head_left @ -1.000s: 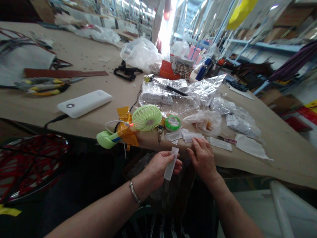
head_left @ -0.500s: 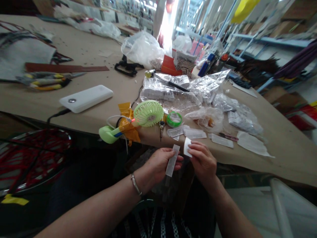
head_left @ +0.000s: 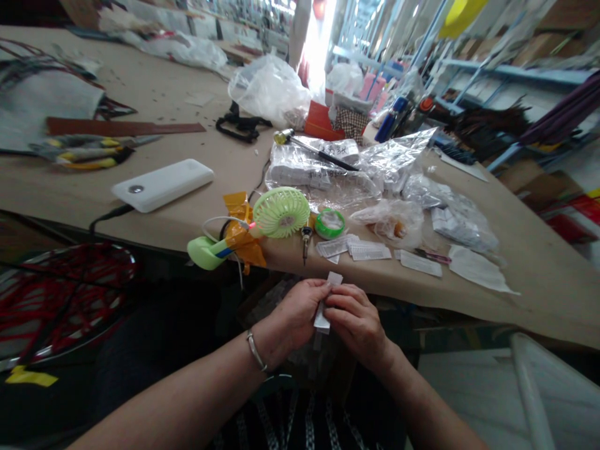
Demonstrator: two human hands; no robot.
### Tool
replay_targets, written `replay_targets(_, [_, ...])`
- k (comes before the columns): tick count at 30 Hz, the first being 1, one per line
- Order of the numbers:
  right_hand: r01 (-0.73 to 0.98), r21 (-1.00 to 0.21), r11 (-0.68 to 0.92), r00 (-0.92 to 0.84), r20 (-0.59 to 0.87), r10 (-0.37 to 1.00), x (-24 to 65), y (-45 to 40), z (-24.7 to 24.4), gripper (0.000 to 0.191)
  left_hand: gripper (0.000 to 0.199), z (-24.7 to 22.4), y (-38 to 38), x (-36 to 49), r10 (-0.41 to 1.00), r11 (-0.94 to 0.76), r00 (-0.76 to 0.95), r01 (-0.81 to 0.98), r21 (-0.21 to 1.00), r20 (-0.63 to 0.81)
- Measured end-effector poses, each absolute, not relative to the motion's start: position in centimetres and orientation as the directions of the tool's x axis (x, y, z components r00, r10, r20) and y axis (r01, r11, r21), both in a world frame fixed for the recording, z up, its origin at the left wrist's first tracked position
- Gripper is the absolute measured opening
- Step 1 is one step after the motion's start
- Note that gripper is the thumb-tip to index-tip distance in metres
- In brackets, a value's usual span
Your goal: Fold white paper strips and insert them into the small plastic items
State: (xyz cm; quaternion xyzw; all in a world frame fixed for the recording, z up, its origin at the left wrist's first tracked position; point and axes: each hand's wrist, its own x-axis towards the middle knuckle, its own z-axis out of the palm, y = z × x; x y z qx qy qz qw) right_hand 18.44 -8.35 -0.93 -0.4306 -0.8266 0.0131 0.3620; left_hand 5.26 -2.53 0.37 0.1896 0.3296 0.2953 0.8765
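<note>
My left hand (head_left: 297,312) pinches a narrow whitish strip (head_left: 322,322) between thumb and fingers, just off the table's front edge. Closed against the same strip from the right is my right hand (head_left: 359,322), its curled fingertips covering the strip's middle. The small white piece that was in my right fingers is hidden or cannot be told from the strip. Just beyond the hands, several printed white strips (head_left: 370,250) lie near the table edge. A pointed tool with a metal tip (head_left: 305,244) sits beside a green tape roll (head_left: 330,223).
A green handheld fan (head_left: 281,212) is fixed with orange tape (head_left: 244,234) at the table edge, its cable beside it. A white power bank (head_left: 164,185) lies left. Behind are a hammer (head_left: 323,153) on plastic-wrapped bundles (head_left: 300,169), pliers (head_left: 89,150) and plastic bags (head_left: 269,87).
My right hand has moved left and down with the small white piece, from beside the strip onto it. My left hand stays almost in place, still holding the strip.
</note>
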Motion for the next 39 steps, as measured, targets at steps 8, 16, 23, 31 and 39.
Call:
replay_targets(8, [0.993,-0.116,-0.032,0.099,0.635,0.766,28.0,-8.5,-0.7,0.058,0.011,1.1,-2.6,5.1,0.600,0.771,0.520,-0.173,0.612,-0.608])
replay_targets(16, [0.998,0.001,-0.062,0.051,0.559,0.827,32.3,-10.2,-2.7,0.030,0.012,0.8,-2.6,5.2,0.592,0.763,0.530,-0.128,0.633,-0.606])
replay_targets(23, [0.901,-0.405,0.158,0.185,0.686,0.704,29.9,-10.2,-0.8,0.012,0.015,0.8,-2.7,5.1,0.600,0.757,0.519,-0.123,0.641,-0.609])
replay_targets(31, [0.668,-0.387,0.636,-0.288,0.654,0.700,17.9,-8.4,-0.1,0.021,0.009,0.5,-2.9,5.2,0.661,0.737,0.579,-0.385,0.555,-0.477])
replay_targets(39, [0.660,-0.378,0.649,-0.358,0.601,0.715,16.8,-8.3,-1.6,0.017,0.007,0.0,-3.0,4.2,0.735,0.678,0.434,-0.450,0.581,-0.521])
